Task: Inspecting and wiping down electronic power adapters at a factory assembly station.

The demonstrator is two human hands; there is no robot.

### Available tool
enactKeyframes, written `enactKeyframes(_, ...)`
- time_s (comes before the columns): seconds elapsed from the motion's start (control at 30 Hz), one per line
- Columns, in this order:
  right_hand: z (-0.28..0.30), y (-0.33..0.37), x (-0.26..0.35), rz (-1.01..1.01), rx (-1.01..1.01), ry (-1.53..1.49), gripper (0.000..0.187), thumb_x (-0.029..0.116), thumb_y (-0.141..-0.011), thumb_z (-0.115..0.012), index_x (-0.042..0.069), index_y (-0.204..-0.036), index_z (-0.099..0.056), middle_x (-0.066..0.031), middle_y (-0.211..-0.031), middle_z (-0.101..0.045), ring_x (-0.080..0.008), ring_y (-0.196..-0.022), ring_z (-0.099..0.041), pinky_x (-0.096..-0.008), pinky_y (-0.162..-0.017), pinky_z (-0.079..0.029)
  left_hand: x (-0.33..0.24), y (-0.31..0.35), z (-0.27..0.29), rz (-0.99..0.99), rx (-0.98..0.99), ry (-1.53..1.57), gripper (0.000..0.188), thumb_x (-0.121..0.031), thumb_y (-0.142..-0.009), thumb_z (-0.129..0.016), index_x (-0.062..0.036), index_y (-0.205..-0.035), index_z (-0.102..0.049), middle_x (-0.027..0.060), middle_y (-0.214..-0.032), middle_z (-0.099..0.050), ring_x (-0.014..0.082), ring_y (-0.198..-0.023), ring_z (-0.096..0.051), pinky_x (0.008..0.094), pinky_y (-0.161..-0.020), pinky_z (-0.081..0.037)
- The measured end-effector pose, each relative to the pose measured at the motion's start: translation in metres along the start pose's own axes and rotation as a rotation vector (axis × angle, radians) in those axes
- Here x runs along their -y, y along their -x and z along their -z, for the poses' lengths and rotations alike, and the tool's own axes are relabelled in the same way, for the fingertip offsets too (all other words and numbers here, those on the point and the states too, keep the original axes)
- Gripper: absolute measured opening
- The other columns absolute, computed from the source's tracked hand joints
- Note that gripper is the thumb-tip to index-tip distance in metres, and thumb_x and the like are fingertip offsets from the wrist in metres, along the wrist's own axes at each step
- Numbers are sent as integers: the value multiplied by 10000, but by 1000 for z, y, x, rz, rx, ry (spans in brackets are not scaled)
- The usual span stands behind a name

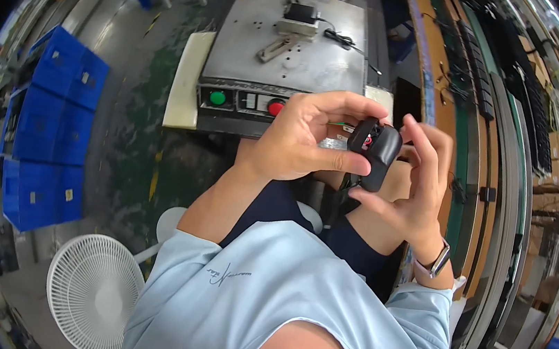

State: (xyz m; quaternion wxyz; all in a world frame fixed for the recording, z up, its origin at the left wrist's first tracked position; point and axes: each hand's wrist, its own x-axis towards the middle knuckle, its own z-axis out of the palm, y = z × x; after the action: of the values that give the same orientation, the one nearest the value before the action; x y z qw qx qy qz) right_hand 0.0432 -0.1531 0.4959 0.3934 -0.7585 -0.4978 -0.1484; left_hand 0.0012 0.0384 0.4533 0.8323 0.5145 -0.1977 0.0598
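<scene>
A black plastic housing (382,161), probably a power adapter case, is held up in front of the machine. Its two parts stand slightly apart, and small red and white bits show in the gap. My left hand (298,133) pinches it, thumb on the near part and fingers at the top edge. Curved around its right side is my right hand (422,181), with thumb and fingers spread; whether the thumb tip touches the lower end is hard to tell. A thin dark cord seems to hang below the housing, partly hidden.
Ahead stands a metal-topped machine (238,58) with a green button (217,98) and a red button (275,108). On it a black adapter (301,14) with its cable (341,39) sits on a metal block. A conveyor line (467,128) runs at right. Blue bins (55,126) and a white fan (96,295) stand left.
</scene>
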Motion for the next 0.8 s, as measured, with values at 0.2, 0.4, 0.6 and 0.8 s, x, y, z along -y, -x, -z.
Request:
enactKeyframes(0.2,-20,17,-16,-148,-1,-299,629,157,-648,-865,-36,-1191,-616,-126,-985,-631,-211,-795,-609,-281,-692,-518,0,19,3,-115,-127,-166,681,97,-563,-856,11,-1193,-613,173,-1156,-677,214,-987,-668,326,-896,-549)
enactKeyframes(0.4,-20,26,-19,-142,26,-260,590,123,-708,-838,-72,-1209,-596,-145,-1043,-612,-215,-889,-590,-286,-793,-508,-4,17,2,-79,-121,-274,655,74,-531,-880,7,-1137,-643,177,-1135,-691,214,-972,-675,342,-905,-560)
enactKeyframes(0.6,-11,27,-17,-158,126,-175,580,119,-746,-815,-89,-1234,-580,-162,-1093,-607,-226,-931,-583,-292,-841,-504,-9,16,-3,-24,-120,-353,597,55,-538,-885,-4,-1092,-669,174,-1111,-703,213,-951,-682,345,-903,-566)
enactKeyframes(0.8,-15,21,-24,-147,145,-238,604,139,-754,-813,-97,-1252,-567,-165,-1083,-614,-232,-918,-590,-288,-849,-501,-22,18,-18,-83,-210,-470,525,20,-582,-878,-5,-1069,-680,145,-1073,-707,201,-949,-677,329,-903,-565)
